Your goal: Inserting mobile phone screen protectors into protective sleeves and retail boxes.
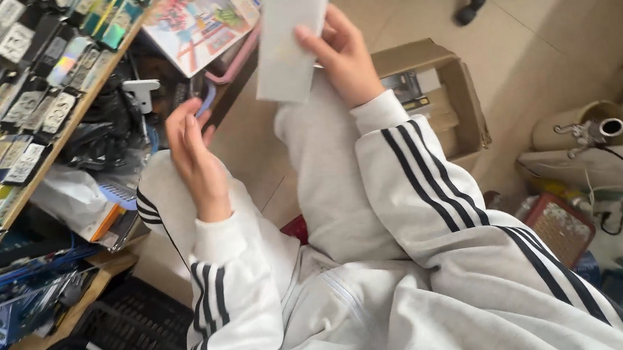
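Right hand point(342, 54) pinches long white paper slip point(289, 32), long axis upright; left hand point(193, 152) open, empty, lower-left, apart.

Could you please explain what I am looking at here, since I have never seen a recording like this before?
There is no machine here: one camera sits on a person's head and looks down, so you see their own arms in a white sweatshirt with dark stripes, and their lap.

The right hand holds up a white paper slip, pinched along its edge. The left hand is open and holds nothing; it hovers near the shelf.

The shelf, on the left, is a wooden one packed with small packaged goods. A colourful box lies at its far end. Beyond the right hand, an open cardboard box stands on the tiled floor. A black crate sits low on the left.
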